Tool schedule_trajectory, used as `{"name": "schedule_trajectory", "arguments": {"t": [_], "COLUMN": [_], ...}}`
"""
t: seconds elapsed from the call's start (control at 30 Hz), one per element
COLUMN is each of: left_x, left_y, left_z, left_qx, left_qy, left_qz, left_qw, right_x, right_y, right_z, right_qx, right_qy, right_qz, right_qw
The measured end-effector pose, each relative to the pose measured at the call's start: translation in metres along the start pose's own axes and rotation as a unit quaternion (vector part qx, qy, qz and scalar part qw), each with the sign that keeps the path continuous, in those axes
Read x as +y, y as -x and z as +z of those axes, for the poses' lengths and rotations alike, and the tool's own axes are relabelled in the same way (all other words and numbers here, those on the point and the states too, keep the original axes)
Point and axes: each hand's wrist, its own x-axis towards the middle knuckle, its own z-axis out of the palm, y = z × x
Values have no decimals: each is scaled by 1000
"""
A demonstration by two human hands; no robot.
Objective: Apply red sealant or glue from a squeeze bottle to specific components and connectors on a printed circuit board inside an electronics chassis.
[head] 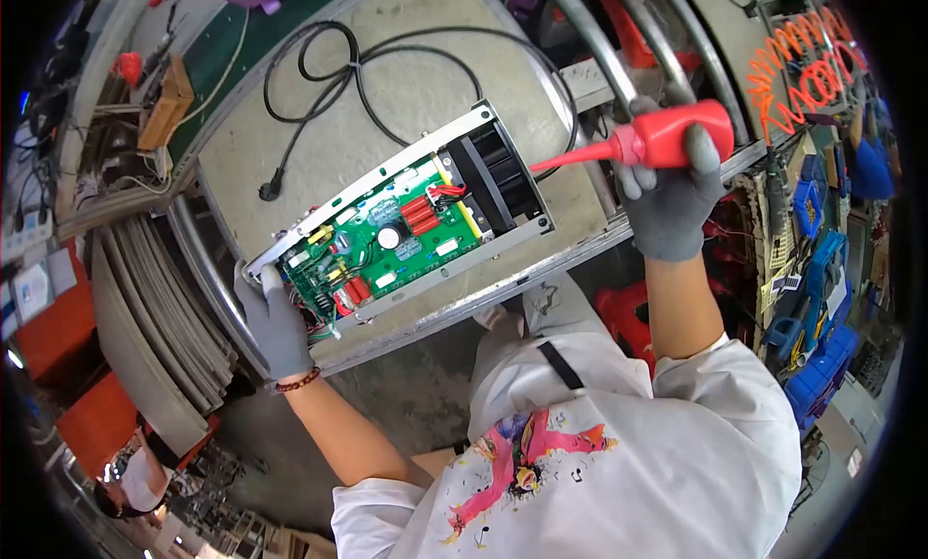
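Observation:
My left hand (275, 316), in a grey glove, grips the left end of an open metal chassis (435, 280) at its corner. Inside the chassis a green circuit board (377, 247) shows red and white components, and a black fan (504, 174) fills the right end. My right hand (670, 189), gloved too, holds a red squeeze bottle (678, 135) tilted sideways, its long nozzle pointing left with the tip beside the fan end. Whether the tip touches the chassis I cannot tell. A black power cable (355, 66) with a plug (270, 187) lies coiled behind the chassis.
The chassis rests on a grey worktop (239, 149) with a metal rim. Metal tubes (594, 37) run behind on the right. Curved grey panels (152, 327) are stacked at the left. Blue bins (823, 374) and an orange coiled hose (797, 58) are at the right. Another person (141, 479) is at lower left.

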Motion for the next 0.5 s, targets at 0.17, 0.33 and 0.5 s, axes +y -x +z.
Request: {"name": "schedule_trajectory", "arguments": {"t": [0.17,0.33,0.5], "left_x": [6,40,113], "left_y": [-1,29,71], "left_z": [3,20,72], "left_qx": [10,164,-100], "left_qy": [39,-90,-215], "left_qz": [-7,154,338], "left_qw": [999,970,911], "right_x": [14,14,15], "right_y": [-40,-54,-39], "right_z": [17,16,28], "right_qx": [-90,-126,-44], "right_qy": [28,23,170], "right_qz": [44,104,76], "right_qw": [995,986,982]}}
